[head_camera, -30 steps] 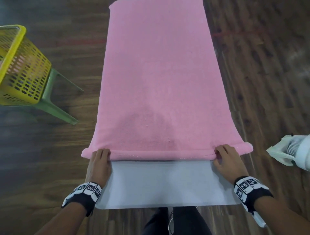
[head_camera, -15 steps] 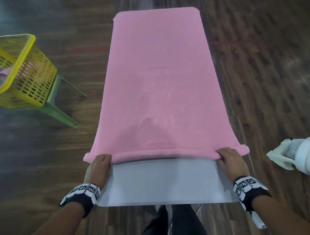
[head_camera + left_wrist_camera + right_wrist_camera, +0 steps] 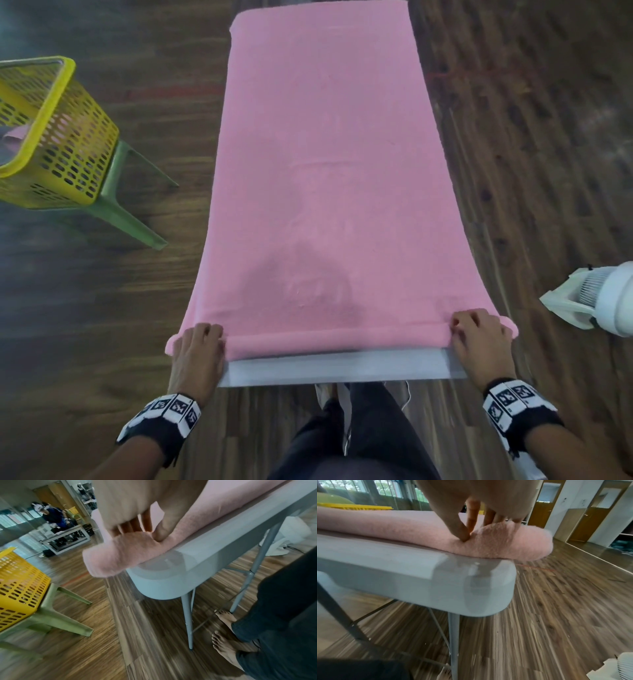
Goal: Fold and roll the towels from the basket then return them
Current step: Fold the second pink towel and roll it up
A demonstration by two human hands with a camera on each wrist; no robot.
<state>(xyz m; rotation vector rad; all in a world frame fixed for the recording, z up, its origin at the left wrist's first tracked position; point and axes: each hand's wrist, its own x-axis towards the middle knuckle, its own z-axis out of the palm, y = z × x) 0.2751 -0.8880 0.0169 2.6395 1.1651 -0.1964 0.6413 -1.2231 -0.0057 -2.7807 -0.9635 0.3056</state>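
A long pink towel (image 3: 325, 171) lies flat along the grey table (image 3: 335, 371). Its near end is turned into a low roll (image 3: 335, 342) across the table's width. My left hand (image 3: 205, 337) grips the roll's left end, which hangs past the table corner. In the left wrist view the fingers (image 3: 135, 524) curl over the roll (image 3: 120, 555) and the thumb presses its near side. My right hand (image 3: 469, 325) grips the right end the same way. The right wrist view shows thumb and fingers (image 3: 471, 524) dug into the roll (image 3: 496, 543).
A yellow perforated basket (image 3: 58, 137) stands on a green stool (image 3: 126, 212) to the left of the table, with something pink inside. A white fan (image 3: 603, 301) sits on the wooden floor at the right. My legs stand against the table's near edge.
The rolled end and both hands now lie nearer the table's near edge. The bare grey strip in front of the roll has become much narrower.
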